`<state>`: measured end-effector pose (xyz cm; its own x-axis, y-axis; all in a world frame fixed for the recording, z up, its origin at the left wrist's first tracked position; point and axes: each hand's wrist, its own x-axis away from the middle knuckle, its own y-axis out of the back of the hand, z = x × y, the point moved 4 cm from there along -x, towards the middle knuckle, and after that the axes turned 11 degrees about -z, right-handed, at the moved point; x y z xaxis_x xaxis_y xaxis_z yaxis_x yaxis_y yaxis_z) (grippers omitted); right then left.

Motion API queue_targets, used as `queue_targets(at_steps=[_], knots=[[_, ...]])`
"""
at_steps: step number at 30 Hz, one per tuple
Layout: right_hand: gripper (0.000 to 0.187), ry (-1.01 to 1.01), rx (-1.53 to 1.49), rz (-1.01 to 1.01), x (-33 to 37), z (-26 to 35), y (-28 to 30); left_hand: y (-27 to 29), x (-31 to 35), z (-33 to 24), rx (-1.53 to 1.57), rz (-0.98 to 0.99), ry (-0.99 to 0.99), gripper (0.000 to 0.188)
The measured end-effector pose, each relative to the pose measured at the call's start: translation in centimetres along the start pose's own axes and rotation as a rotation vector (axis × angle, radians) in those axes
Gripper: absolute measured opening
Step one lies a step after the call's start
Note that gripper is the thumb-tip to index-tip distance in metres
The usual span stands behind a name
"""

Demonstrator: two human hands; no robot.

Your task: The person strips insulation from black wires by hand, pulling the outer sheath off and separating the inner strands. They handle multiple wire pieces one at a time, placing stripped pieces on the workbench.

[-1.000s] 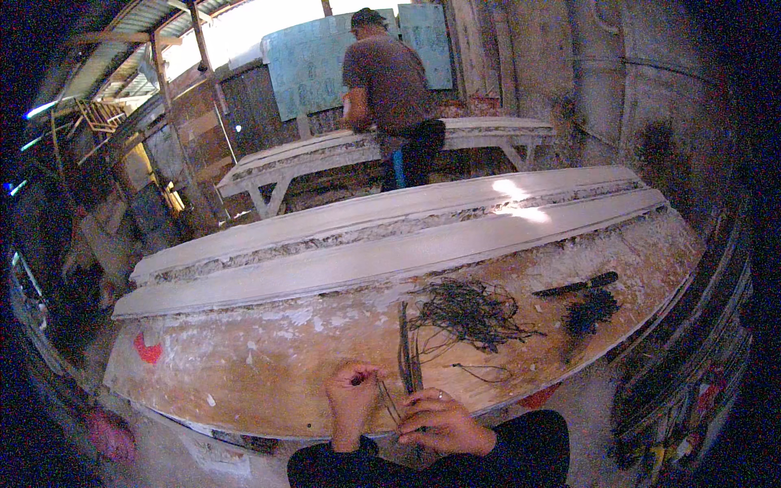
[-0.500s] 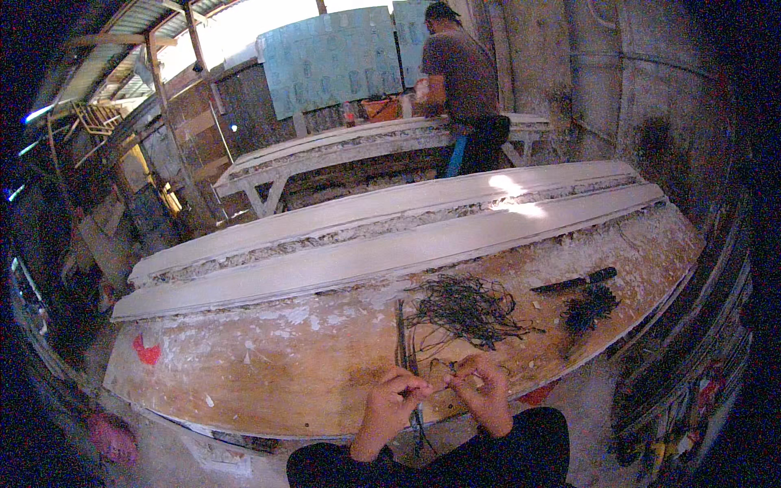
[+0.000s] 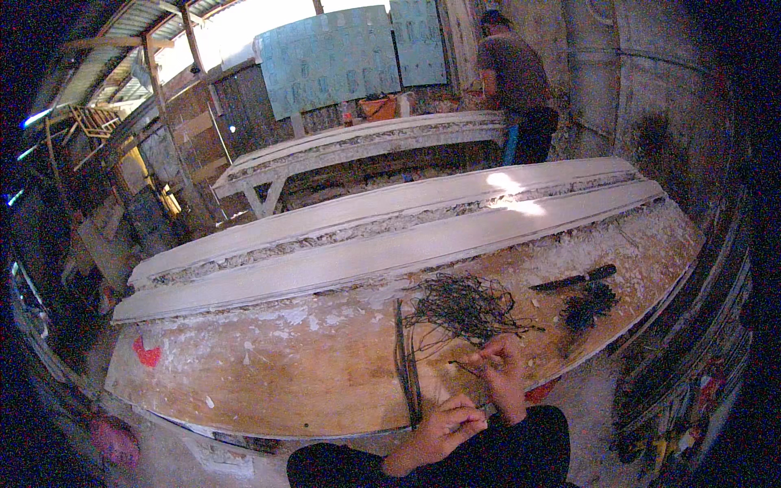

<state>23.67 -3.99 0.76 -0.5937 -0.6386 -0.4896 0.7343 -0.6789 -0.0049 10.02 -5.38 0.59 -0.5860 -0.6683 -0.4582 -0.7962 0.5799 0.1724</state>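
My right hand (image 3: 500, 374) is closed in a pinch on a thin dark strand of cord (image 3: 464, 365), whose short end sticks out to the left of the fingers. Lower and nearer to me, my left hand (image 3: 449, 424) has its fingertips pressed together; what they hold is too small to make out. A tangled heap of dark cord (image 3: 460, 307) lies just beyond my hands on the wooden table (image 3: 268, 382). Several long dark strands (image 3: 404, 358) lie straight beside it. To the right rest a dark-handled knife (image 3: 574, 278) and a bunch of short dark pieces (image 3: 591, 306).
Long whitish boards (image 3: 325, 259) run along the table's far side. Behind stands another long bench (image 3: 366, 138) with an orange container (image 3: 378, 107). A person (image 3: 521, 81) stands at its right end. A red scrap (image 3: 146, 351) lies at the table's left.
My hands have drawn apart: the left came down and toward me, the right rose slightly with the cord. Beyond the table, the person has moved right along the far bench.
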Motion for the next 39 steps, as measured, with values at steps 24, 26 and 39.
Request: queue_targets(at_steps=[24,26,39], knots=[[0.013,0.164,0.122,0.048,0.5,-1.5,-1.2,8.0,0.6,2.0,0.155,-0.366,0.472,0.014],[0.014,0.171,0.118,0.076,0.5,-1.1,-1.3,8.8,0.6,2.1,0.067,-0.435,0.527,0.013],[0.014,0.223,0.055,0.301,1.6,0.2,-2.9,11.9,0.9,5.0,0.085,-0.726,0.413,0.005]])
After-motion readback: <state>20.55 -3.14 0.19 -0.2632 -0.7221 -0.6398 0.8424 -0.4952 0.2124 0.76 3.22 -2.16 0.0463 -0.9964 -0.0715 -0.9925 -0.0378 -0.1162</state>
